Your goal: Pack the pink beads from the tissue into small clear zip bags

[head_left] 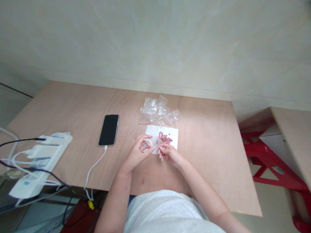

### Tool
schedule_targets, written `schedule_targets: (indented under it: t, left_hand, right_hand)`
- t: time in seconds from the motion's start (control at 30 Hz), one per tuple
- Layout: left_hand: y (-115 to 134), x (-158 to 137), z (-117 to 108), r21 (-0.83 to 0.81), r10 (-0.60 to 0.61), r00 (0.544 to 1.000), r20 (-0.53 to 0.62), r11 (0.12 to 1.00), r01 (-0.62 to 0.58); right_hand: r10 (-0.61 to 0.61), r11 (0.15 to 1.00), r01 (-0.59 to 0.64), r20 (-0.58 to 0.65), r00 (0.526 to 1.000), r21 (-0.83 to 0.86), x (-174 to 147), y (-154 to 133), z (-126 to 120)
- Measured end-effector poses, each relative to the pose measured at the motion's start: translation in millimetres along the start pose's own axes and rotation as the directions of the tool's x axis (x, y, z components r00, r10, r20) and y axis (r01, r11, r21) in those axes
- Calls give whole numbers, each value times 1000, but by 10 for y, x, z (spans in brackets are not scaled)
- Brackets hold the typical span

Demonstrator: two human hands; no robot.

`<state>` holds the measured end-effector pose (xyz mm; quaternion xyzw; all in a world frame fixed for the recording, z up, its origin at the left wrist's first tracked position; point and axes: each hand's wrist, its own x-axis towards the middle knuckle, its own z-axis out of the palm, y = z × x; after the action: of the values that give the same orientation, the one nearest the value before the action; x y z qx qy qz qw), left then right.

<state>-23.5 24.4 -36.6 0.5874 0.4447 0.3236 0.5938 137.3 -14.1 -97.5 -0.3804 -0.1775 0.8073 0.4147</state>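
A small clear plastic bag (151, 142) spans the gap between my hands, over a white sheet of paper (174, 132). My left hand (142, 149) curls its fingers and thumb around the bag's left side. Close to the bag's right side, my right hand (169, 152) has thumb and fingers pinched together; what sits in the pinch is too small to make out. Just beyond the right fingers lies a loose heap of pink beads (165, 138) mixed with a few gold-coloured pieces, on the paper.
Several clear zip bags (159, 111) lie piled beyond the paper. To the left are a black phone (109, 130) on a white charging cable (93, 166) and a white power strip (52, 161) with plugs and cords. A red stool (272, 165) stands right of the wooden table (206, 145).
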Motion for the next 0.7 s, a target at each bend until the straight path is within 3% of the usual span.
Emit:
schedule_targets:
  t: [0.17, 0.33, 0.43, 0.53, 0.7]
  left_hand:
    - [36, -84, -151, 54, -46, 999, 7, 997, 46]
    - [-11, -166, -289, 107, -133, 977, -164, 983, 152]
    - [-37, -178, -289, 79, -149, 973, -177, 983, 165]
    - [-40, -155, -251, -40, -165, 975, -151, 986, 161]
    - [16, -92, -127, -103, -241, 969, 46, 964, 245]
  right_hand:
    - [-47, 999, 47, -50, 998, -15, -24, -11, -6]
    - [-49, 999, 48, -100, 994, -12, -56, -66, 19]
    - [-44, 999, 43, -105, 994, -12, -75, -104, 32]
    - [-67, 994, 56, -115, 991, -93, -125, -163, 46]
    - [-156, 953, 112, -138, 978, -281, -270, -329, 75]
